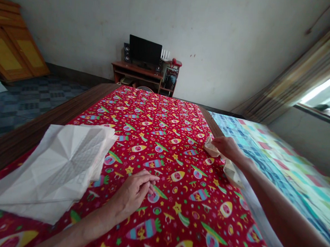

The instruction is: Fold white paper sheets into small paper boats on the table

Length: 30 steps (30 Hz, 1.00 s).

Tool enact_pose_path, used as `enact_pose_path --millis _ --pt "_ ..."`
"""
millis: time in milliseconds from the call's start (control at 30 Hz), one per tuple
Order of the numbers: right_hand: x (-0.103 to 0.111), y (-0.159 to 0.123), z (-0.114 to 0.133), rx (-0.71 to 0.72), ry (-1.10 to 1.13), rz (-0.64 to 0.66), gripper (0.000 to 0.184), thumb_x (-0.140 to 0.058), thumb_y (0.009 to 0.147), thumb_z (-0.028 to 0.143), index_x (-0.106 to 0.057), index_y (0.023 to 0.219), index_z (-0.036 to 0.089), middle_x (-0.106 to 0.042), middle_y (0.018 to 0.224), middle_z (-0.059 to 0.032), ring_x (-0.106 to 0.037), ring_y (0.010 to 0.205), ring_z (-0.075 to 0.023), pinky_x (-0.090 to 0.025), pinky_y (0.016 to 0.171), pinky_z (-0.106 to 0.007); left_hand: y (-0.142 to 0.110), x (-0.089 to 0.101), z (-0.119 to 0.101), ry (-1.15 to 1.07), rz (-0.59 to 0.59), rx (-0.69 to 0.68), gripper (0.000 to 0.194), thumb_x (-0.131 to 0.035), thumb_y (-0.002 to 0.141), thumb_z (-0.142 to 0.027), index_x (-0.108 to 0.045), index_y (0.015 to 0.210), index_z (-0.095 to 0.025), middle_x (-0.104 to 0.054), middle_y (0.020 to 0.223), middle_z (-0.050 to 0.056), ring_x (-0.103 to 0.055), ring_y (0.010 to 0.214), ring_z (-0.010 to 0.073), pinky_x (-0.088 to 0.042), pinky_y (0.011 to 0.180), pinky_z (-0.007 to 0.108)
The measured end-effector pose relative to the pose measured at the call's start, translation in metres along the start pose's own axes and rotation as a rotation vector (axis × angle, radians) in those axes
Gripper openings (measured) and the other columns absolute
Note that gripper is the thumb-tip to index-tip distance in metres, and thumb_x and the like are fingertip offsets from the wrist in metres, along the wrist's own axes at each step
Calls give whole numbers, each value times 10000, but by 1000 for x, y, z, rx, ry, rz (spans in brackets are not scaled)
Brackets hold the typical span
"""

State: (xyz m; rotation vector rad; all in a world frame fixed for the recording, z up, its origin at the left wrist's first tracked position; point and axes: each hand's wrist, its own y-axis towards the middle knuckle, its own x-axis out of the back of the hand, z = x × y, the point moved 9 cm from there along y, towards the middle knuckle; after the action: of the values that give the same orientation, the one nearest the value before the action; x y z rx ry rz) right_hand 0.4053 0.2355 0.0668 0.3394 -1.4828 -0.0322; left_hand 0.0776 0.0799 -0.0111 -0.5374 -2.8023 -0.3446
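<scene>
A red cloth (164, 138) printed with rockets and stars covers a table. My left hand (134, 193) lies on it near the front, fingers stretched flat and together, holding nothing. My right hand (226, 146) reaches to the cloth's right edge and is closed on a pale cream piece of cloth (228, 166) that trails back under my forearm. A stack of creased white paper sheets (56, 166) lies on the red cloth at the left, a short way from my left hand.
The table's dark wooden edge (44, 122) shows at the left. A bed with a blue patchwork sheet (275, 168) lies to the right. A low desk with a monitor (145, 51) stands at the far wall, a wooden cupboard (12, 47) at far left.
</scene>
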Motion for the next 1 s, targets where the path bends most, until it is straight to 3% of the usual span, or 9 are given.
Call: enact_pose_path --millis 100,200,300,400,467,567,700,833,1000 --pt "21 -13 20 0 1 -108 329 -434 856 312 -678 714 143 -663 736 -105 -538 580 -146 -327 527 -263 -1 -1 0 0 1 -16 328 -371 907 -240 -667 1006 -141 -615 883 72 -654 619 107 -535 597 205" --pt "32 -45 64 93 60 -227 335 -421 889 333 -676 752 164 -649 672 -66 -542 545 -134 -348 526 -245 -3 2 -16 37 1 -76 341 -348 916 -203 -671 1003 -142 -621 888 73 -647 653 109 -531 597 205" --pt "13 -89 120 257 133 -162 321 -429 917 369 -677 805 198 -641 628 -24 -563 539 -124 -349 508 -223 -9 15 -53 226 21 -234 327 -365 924 -150 -648 1087 -171 -639 954 64 -628 848 130 -525 778 244" --pt "-14 -127 156 312 168 -68 372 -389 940 342 -613 681 199 -582 543 2 -509 431 -99 -325 452 -220 -24 43 -77 451 36 -325 340 -367 936 -127 -583 1192 -187 -605 1112 69 -583 1022 135 -490 903 263" --pt "-22 -141 162 260 216 -87 326 -378 945 336 -611 764 197 -617 618 -14 -555 478 -113 -356 463 -219 -39 75 -75 677 -37 -312 361 -443 925 -162 -527 1271 -220 -576 1194 69 -541 1112 169 -451 985 332" --pt "-25 -147 160 200 272 -110 288 -379 946 355 -599 838 205 -643 687 -35 -606 563 -142 -414 513 -226 -70 118 -44 944 -11 -231 584 -628 845 -314 -413 1384 -246 -477 1368 90 -416 1276 260 -364 1075 441" --pt "-26 -144 157 198 275 -100 279 -383 944 369 -588 846 207 -632 677 -33 -601 554 -150 -435 528 -239 -109 166 -1 1051 -74 -119 693 -635 813 -470 -369 1418 -260 -431 1427 95 -425 1286 278 -395 1058 424" --pt "-26 -145 156 213 279 -111 266 -390 942 366 -589 870 204 -630 688 -32 -595 540 -145 -442 532 -242 -121 177 8 1026 -96 -112 535 -501 882 -520 -505 1333 -231 -552 1323 92 -543 1182 240 -460 1002 360" --pt "-28 -146 155 241 293 -113 250 -412 936 369 -585 868 203 -630 727 -38 -610 590 -152 -449 545 -243 -114 177 2 956 -99 -124 475 -523 871 -523 -610 1225 -220 -625 1233 79 -583 1134 224 -491 968 343"
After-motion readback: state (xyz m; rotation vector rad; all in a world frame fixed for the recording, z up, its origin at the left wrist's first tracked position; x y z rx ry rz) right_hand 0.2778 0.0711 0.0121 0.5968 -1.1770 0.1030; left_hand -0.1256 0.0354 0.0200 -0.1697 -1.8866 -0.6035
